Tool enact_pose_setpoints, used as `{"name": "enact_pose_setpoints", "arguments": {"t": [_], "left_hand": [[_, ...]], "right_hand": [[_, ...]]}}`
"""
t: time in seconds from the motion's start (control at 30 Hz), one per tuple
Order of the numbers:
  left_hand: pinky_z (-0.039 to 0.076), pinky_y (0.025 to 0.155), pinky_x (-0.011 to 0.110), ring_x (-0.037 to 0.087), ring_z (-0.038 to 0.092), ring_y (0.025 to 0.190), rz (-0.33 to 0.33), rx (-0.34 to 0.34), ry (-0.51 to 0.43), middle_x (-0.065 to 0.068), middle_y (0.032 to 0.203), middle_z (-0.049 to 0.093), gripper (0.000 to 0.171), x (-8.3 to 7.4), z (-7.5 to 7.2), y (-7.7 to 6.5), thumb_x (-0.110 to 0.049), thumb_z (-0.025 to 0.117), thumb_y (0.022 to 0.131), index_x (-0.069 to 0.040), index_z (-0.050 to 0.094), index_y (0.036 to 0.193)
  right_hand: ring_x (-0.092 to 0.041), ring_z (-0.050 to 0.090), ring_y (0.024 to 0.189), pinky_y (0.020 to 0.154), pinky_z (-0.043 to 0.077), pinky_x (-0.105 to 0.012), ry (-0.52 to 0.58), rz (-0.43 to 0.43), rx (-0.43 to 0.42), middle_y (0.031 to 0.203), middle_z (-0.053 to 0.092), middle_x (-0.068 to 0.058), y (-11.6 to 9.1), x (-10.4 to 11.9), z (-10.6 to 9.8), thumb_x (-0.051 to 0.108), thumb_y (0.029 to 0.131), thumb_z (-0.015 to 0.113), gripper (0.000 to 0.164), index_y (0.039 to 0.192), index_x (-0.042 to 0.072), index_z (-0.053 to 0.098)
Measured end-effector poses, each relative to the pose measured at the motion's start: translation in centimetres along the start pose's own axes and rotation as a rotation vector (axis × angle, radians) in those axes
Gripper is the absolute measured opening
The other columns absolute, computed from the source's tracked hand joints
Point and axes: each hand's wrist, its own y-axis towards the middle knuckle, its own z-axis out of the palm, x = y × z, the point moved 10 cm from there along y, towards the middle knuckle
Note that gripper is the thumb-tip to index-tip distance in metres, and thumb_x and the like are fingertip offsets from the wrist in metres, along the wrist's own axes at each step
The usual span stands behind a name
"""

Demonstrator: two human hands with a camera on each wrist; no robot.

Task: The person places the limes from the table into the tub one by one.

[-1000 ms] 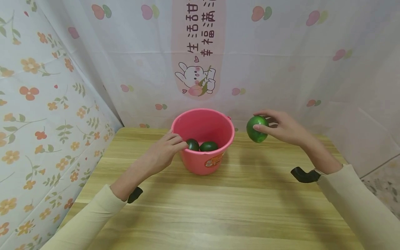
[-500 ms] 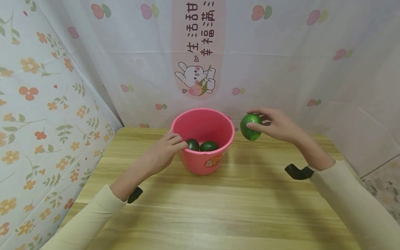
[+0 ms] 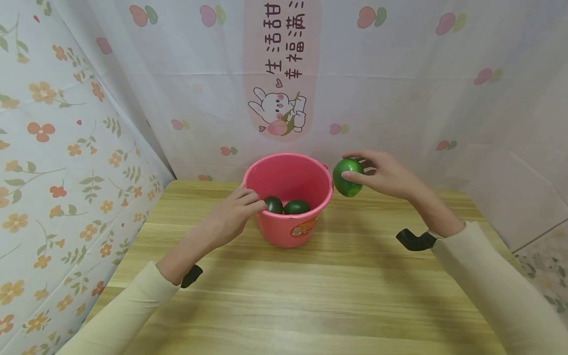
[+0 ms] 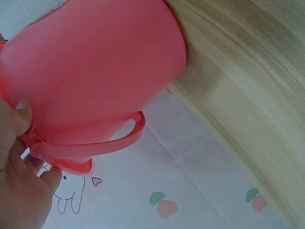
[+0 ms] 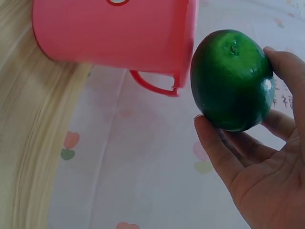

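A pink bucket (image 3: 275,232) stands upright on the wooden table, with two dark green oval fruits (image 3: 296,207) visible inside. My left hand (image 3: 228,217) grips the bucket's left rim. The left wrist view shows that thumb against the outer wall, beside the pink handle (image 4: 105,145). Just right of the bucket, at about rim height, my right hand (image 3: 386,175) holds a glossy green oval fruit (image 5: 232,81) between thumb and fingertips. The held fruit is outside the bucket's opening, its stem end showing in the right wrist view.
The light wooden table (image 3: 284,301) stretches in front of the bucket. A white curtain (image 3: 377,93) with fruit prints and a rabbit picture hangs close behind it. Flower-patterned cloth (image 3: 66,197) covers the left side.
My right hand has carried the green oval fruit leftward and slightly upward, closer to the bucket's right rim. The left hand and the bucket have stayed in place.
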Motion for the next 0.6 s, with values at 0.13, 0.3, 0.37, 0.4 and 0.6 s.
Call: {"name": "enact_pose_setpoints", "arguments": {"t": [0.13,0.3,0.37,0.4,0.6], "left_hand": [[0.037,0.111,0.051,0.024,0.053,0.107,0.004,-0.004,-0.002,0.004,0.103,0.061,0.036,0.0,-0.1,0.0,0.015,0.072,0.085,-0.011,0.065,0.108],[0.036,0.111,0.049,0.024,0.053,0.108,0.0,0.006,0.003,0.003,0.104,0.061,0.035,0.0,0.0,0.1,0.014,0.072,0.085,-0.011,0.066,0.109],[0.036,0.112,0.047,0.023,0.053,0.108,-0.007,0.015,0.002,0.003,0.104,0.061,0.035,0.1,0.0,0.1,0.014,0.072,0.086,-0.012,0.066,0.109],[0.036,0.112,0.045,0.023,0.053,0.108,-0.01,0.019,0.0,0.003,0.104,0.061,0.035,0.1,0.1,0.1,0.013,0.072,0.086,-0.012,0.066,0.109],[0.042,0.104,0.037,0.022,0.053,0.108,-0.023,0.032,-0.005,0.002,0.104,0.061,0.034,0.2,0.2,0.0,0.012,0.071,0.087,-0.013,0.066,0.11]], "right_hand": [[-0.034,0.065,0.108,0.091,0.054,-0.05,-0.003,-0.003,0.0,0.123,0.064,-0.012,0.4,0.2,0.1,0.024,0.096,0.074,0.048,0.137,0.004,0.059],[-0.034,0.065,0.108,0.092,0.054,-0.051,0.004,-0.017,0.001,0.121,0.065,-0.012,0.9,0.7,0.4,0.024,0.095,0.075,0.049,0.136,0.003,0.06],[-0.033,0.066,0.107,0.092,0.054,-0.05,0.009,-0.024,0.006,0.121,0.065,-0.012,1.1,1.0,0.6,0.023,0.095,0.075,0.048,0.136,0.003,0.06],[-0.033,0.066,0.107,0.092,0.054,-0.05,0.015,-0.029,0.008,0.121,0.065,-0.011,1.2,1.1,0.7,0.023,0.095,0.075,0.047,0.135,0.003,0.06],[-0.033,0.065,0.107,0.09,0.055,-0.048,0.047,-0.062,0.029,0.12,0.064,-0.012,1.9,1.7,1.4,0.02,0.095,0.075,0.046,0.134,0.001,0.06]]}}
